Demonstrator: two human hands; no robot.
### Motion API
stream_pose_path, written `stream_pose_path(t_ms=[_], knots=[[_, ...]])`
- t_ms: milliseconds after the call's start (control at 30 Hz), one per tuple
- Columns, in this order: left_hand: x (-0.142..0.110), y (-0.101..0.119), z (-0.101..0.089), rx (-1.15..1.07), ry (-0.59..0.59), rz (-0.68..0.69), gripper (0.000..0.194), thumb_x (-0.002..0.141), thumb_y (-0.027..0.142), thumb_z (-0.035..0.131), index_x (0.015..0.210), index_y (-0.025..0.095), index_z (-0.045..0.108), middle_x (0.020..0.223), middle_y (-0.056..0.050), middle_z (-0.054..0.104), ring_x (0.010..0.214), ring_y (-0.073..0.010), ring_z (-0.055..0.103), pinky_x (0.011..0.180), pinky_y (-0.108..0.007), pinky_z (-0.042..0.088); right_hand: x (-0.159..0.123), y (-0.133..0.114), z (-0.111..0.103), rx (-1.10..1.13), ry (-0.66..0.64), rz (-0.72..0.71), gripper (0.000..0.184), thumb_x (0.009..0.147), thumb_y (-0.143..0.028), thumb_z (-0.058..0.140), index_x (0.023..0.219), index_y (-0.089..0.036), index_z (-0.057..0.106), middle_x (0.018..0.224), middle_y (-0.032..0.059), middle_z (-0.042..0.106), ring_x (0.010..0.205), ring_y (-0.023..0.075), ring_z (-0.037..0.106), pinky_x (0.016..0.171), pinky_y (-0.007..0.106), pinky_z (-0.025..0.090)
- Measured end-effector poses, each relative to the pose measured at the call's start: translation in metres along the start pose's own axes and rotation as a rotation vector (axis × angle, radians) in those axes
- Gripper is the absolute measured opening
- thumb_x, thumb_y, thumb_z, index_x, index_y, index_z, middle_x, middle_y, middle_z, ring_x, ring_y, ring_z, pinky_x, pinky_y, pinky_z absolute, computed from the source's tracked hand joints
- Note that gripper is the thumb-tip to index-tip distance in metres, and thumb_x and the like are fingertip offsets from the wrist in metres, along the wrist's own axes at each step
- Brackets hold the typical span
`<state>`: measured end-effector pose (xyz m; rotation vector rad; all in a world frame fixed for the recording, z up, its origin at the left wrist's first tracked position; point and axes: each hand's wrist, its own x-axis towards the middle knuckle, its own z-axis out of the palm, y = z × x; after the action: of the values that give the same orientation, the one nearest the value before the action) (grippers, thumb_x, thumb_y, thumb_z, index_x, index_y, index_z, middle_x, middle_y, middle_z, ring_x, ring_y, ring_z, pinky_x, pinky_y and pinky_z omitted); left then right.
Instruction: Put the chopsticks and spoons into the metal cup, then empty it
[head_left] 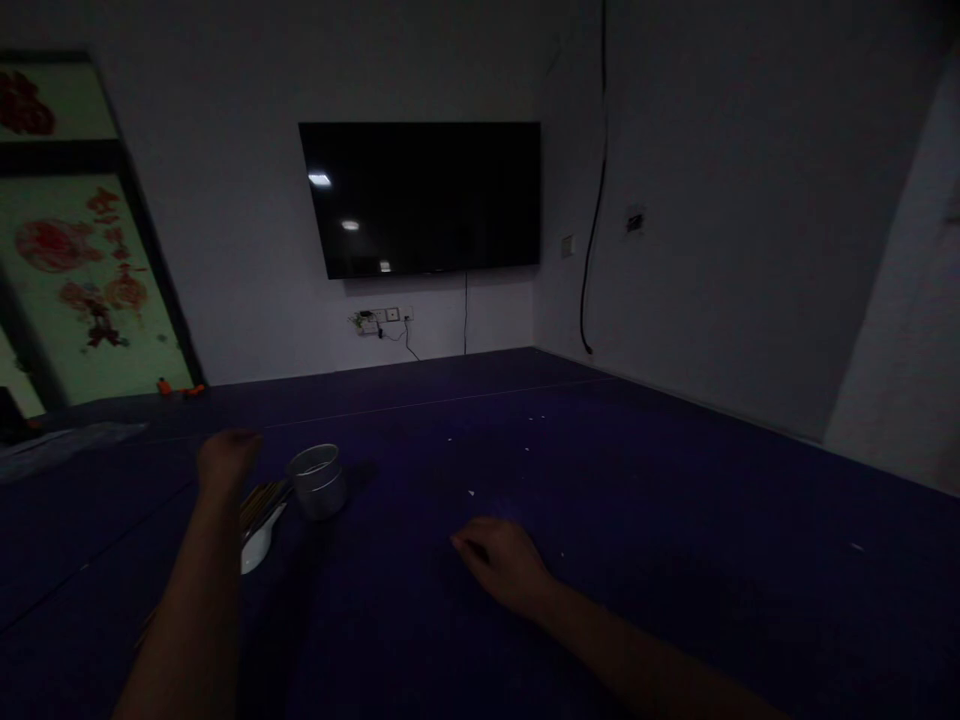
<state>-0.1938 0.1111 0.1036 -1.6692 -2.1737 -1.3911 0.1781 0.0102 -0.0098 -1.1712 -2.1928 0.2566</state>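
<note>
My left hand [227, 458] is raised on the left, its fingers curled and partly hidden behind the wrist; what they hold, if anything, does not show. Just right of it stands a grey metal-looking cup [318, 484], upright on the dark purple surface [405, 590]. Between forearm and cup lie a bundle of thin sticks, perhaps chopsticks [261, 503], and a white spoon [259, 545]. My left forearm covers part of both. Right of centre, my right hand [504, 562] rests low over the surface with fingers loosely curled in and nothing visible in them.
Small white scraps [471, 492] are scattered ahead of my right hand. Clear plastic sheeting [82, 440] and an orange item [180, 388] lie at far left. A television [424, 200] hangs on the wall, and a black cable [595, 230] dangles beside it.
</note>
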Motion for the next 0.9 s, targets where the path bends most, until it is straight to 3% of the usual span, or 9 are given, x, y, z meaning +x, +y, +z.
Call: stream_pose_path(t_ms=[100, 233, 333, 367, 433, 500, 600, 733, 900], knots=[[-0.009, 0.039, -0.024, -0.080, 0.258, -0.030, 0.028, 0.072, 0.042, 0.048, 0.075, 0.017, 0.060, 0.087, -0.010, 0.066, 0.087, -0.0291, 0.061, 0.074, -0.038, 0.046, 0.000, -0.001, 0.000, -0.036, 0.033, -0.003, 0.031, 0.091, -0.026, 0.037, 0.081, -0.019, 0.065, 0.082, 0.0028, 0.067, 0.076, 0.0126, 0.060, 0.067, 0.022, 0.039], [-0.037, 0.101, -0.043, -0.218, 0.497, 0.005, 0.041, 0.070, 0.054, 0.052, 0.078, 0.016, 0.062, 0.072, -0.005, 0.062, 0.068, -0.0211, 0.059, 0.060, -0.031, 0.044, 0.000, -0.002, 0.002, -0.125, 0.090, 0.042, 0.035, 0.092, -0.035, 0.037, 0.075, -0.020, 0.064, 0.074, 0.0015, 0.066, 0.068, 0.0122, 0.058, 0.060, 0.022, 0.035], [-0.083, 0.136, -0.026, -0.266, 0.416, 0.189, 0.040, 0.075, 0.057, 0.047, 0.069, 0.019, 0.059, 0.060, 0.000, 0.056, 0.057, -0.0150, 0.055, 0.054, -0.026, 0.040, 0.000, -0.001, 0.006, -0.217, 0.156, 0.145, 0.042, 0.090, -0.044, 0.039, 0.064, -0.019, 0.061, 0.061, 0.0003, 0.062, 0.056, 0.0115, 0.054, 0.052, 0.023, 0.029], [-0.104, 0.142, -0.013, -0.267, 0.317, 0.256, 0.041, 0.077, 0.056, 0.044, 0.063, 0.020, 0.057, 0.055, 0.001, 0.054, 0.052, -0.0136, 0.053, 0.052, -0.026, 0.039, 0.000, 0.000, 0.008, -0.247, 0.181, 0.178, 0.044, 0.090, -0.046, 0.039, 0.061, -0.019, 0.059, 0.057, 0.0002, 0.060, 0.053, 0.0111, 0.053, 0.050, 0.024, 0.027], [-0.148, 0.140, 0.019, -0.218, 0.089, 0.440, 0.044, 0.082, 0.053, 0.038, 0.054, 0.021, 0.053, 0.048, 0.001, 0.052, 0.045, -0.0119, 0.049, 0.048, -0.025, 0.035, 0.001, 0.002, 0.011, -0.306, 0.217, 0.215, 0.047, 0.091, -0.045, 0.036, 0.058, -0.018, 0.058, 0.053, 0.0007, 0.059, 0.049, 0.0110, 0.053, 0.049, 0.025, 0.025], [-0.192, 0.124, 0.053, -0.157, -0.094, 0.598, 0.044, 0.085, 0.048, 0.036, 0.052, 0.022, 0.051, 0.044, 0.000, 0.052, 0.039, -0.0110, 0.047, 0.044, -0.025, 0.031, 0.004, 0.002, 0.014, -0.363, 0.217, 0.225, 0.047, 0.092, -0.040, 0.033, 0.060, -0.018, 0.059, 0.056, 0.0027, 0.062, 0.050, 0.0123, 0.055, 0.048, 0.025, 0.026], [-0.236, 0.094, 0.087, -0.088, -0.223, 0.729, 0.040, 0.086, 0.041, 0.038, 0.053, 0.023, 0.051, 0.044, -0.002, 0.054, 0.037, -0.0114, 0.049, 0.041, -0.025, 0.028, 0.010, 0.000, 0.015, -0.428, 0.149, 0.224, 0.044, 0.093, -0.035, 0.032, 0.067, -0.018, 0.063, 0.064, 0.0064, 0.067, 0.055, 0.0150, 0.060, 0.050, 0.024, 0.030], [-0.247, 0.077, 0.096, -0.039, -0.261, 0.755, 0.039, 0.087, 0.038, 0.036, 0.054, 0.023, 0.051, 0.045, -0.003, 0.056, 0.039, -0.0127, 0.051, 0.041, -0.025, 0.027, 0.016, -0.003, 0.016, -0.462, 0.054, 0.194, 0.042, 0.092, -0.035, 0.034, 0.071, -0.017, 0.066, 0.069, 0.0087, 0.069, 0.061, 0.0171, 0.063, 0.053, 0.024, 0.036], [-0.235, 0.079, 0.089, -0.027, -0.277, 0.753, 0.040, 0.087, 0.039, 0.036, 0.053, 0.022, 0.050, 0.045, -0.003, 0.055, 0.039, -0.0128, 0.051, 0.042, -0.025, 0.027, 0.016, -0.001, 0.016, -0.447, 0.084, 0.214, 0.044, 0.092, -0.035, 0.033, 0.072, -0.016, 0.066, 0.070, 0.0096, 0.069, 0.062, 0.0174, 0.064, 0.054, 0.024, 0.037]])
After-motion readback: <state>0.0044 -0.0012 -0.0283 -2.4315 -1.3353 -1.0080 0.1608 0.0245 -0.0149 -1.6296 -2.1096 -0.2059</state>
